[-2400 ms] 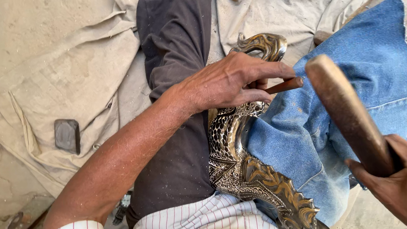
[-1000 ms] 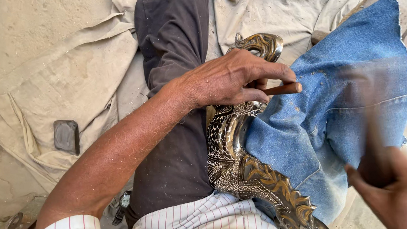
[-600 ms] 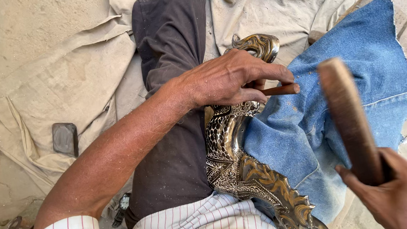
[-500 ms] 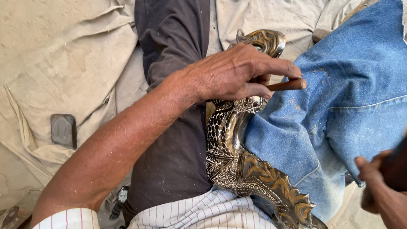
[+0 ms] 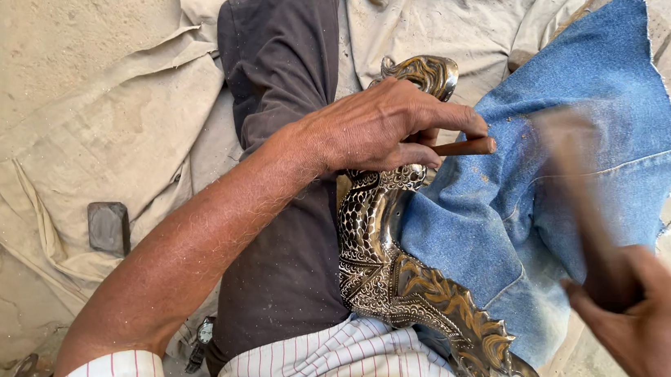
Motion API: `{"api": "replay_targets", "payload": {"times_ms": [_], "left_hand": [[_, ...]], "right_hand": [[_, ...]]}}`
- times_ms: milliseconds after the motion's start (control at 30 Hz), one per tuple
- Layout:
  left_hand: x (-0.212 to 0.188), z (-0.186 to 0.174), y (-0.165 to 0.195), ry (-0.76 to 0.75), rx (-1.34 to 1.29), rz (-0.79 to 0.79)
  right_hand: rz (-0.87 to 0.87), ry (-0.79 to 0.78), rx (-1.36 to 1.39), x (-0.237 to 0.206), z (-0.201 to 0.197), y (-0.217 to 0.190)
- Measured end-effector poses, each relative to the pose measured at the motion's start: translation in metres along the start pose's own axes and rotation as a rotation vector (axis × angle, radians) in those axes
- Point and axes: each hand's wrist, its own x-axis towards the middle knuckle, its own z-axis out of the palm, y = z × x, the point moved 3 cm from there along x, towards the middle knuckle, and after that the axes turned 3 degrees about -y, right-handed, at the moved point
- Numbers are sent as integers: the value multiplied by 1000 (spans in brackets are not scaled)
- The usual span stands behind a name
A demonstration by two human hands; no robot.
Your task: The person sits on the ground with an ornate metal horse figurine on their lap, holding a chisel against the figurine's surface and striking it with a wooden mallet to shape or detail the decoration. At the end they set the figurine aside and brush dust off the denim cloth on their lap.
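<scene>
Motion-blurred wooden mallet (image 5: 586, 197), carving's tail (image 5: 526, 375) cropped

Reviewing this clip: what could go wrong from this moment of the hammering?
1. The blurred wooden mallet in the right hand is mid-swing near the left hand pinching the slim brown punch; a miss could strike those fingers.
2. The ornate embossed metal piece lies on the lap against the loose blue denim cloth, apparently unclamped, so it might shift under a blow and take a stray mark.
</scene>
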Motion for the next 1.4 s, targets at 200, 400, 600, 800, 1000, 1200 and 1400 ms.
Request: {"api": "replay_targets", "payload": {"times_ms": [200, 400, 600, 800, 1000, 1200, 1400], "left_hand": [[0, -5, -3, 192, -150, 93], [14, 0, -12, 85, 36, -150], [27, 7, -21, -3, 49, -267], [33, 10, -17, -42, 130, -186], [29, 2, -11, -57, 100, -228], [32, 2, -7, -63, 113, -167], [24, 3, -9, -51, 131, -265]], "right_hand": [[167, 128, 599, -24, 14, 12], [-63, 38, 1393, -27, 47, -22], [91, 98, 1068, -12, 38, 12], [-15, -266, 1167, 9, 47, 15], [-93, -182, 964, 6, 46, 28], [59, 41, 1058, 3, 55, 44], [260, -560, 1002, 3, 80, 49]]}}
